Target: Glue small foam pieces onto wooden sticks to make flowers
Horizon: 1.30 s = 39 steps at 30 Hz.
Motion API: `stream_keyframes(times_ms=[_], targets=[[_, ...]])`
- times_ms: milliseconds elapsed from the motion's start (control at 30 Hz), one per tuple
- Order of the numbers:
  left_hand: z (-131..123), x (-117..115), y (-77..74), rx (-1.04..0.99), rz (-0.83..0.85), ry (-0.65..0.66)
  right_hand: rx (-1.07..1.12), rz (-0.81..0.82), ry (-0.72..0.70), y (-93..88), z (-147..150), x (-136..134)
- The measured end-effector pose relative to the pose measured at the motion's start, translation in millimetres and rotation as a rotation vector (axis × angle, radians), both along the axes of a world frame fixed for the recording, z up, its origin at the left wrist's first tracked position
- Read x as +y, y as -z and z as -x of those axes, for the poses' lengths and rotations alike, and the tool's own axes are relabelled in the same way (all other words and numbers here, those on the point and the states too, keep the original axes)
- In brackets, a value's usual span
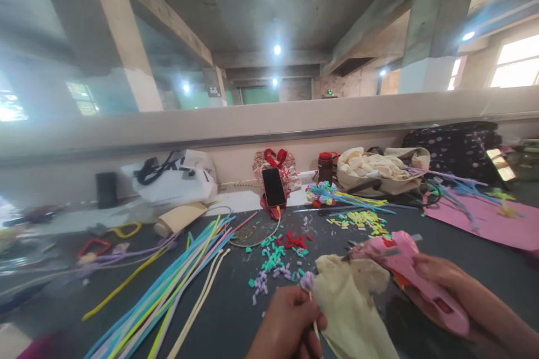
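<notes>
The left hand (286, 322) is closed at the near edge of the bench (227, 320), thumb and fingers pinched on a thin pale stem (315, 325) that carries a small lilac bud (307, 280) at its top. The stem stands roughly upright, and the bud sits just above the fingers. The right hand (446, 286) is wrapped around the grip of a pink glue gun (415, 275). Its nozzle points left toward the bud but stays apart from it. A cream cloth (349, 303) lies crumpled between the two hands, under the nozzle and just right of the stem; I cannot tell whether either hand touches it.

As a judgement, this looks like the gluing step of a small pipe-cleaner flower, with the piece presented and the gun aimed but not yet at it. Closing the gap calls for bringing nozzle and bud together over the cloth. The stem must be held steady, and the pinching fingers kept clear below the spot where hot glue would land. I cannot tell whether the trigger is pressed.

Long pipe cleaners (177, 286) in blue, yellow and lilac fan across the bench to the left. Cut teal bits (273, 261), red bits (295, 241) and yellow bits (366, 220) lie scattered beyond the hands. A phone (273, 187) leans at the far edge, beside a dark bottle (325, 167). A pink sheet (484, 219) lies at the far right.
</notes>
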State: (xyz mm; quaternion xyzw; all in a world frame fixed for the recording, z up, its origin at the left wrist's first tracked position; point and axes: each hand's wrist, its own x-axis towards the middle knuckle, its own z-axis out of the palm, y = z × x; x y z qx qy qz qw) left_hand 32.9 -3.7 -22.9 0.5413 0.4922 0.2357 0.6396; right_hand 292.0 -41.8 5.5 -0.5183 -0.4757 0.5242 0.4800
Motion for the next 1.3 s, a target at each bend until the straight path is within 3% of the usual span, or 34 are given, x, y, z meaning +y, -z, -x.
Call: stream_keyframes(times_ms=[167,433,600,733,1033,1133,1300], targets=[[0.3,5.9,10.9,0.021,-0.016,0.000,0.305,0.084,-0.015,5.0,3.5,5.0],[0.8,5.8,9.1,0.003,-0.018,0.020,0.585,-0.036,0.110,-27.1,0.0,6.0],[1.3,6.7,12.0,-0.018,-0.019,0.006,0.464,0.010,0.049,-26.8,-5.1,14.7],[2.6,8.0,12.5,-0.004,0.001,0.029,0.338,-0.113,0.126,-28.3,-5.7,20.3],[4.8,7.1,1.4,-0.053,0.045,0.069,-0.301,-0.269,0.294,-39.2,-10.3,22.5],[3.5,4.9,0.0,-0.072,0.038,0.064,-0.217,-0.325,0.307,-43.7,-5.4,16.3],[2.4,-0.2,-3.6,-0.106,0.015,-0.023,0.114,-0.207,0.158,-39.4,13.4,10.6]])
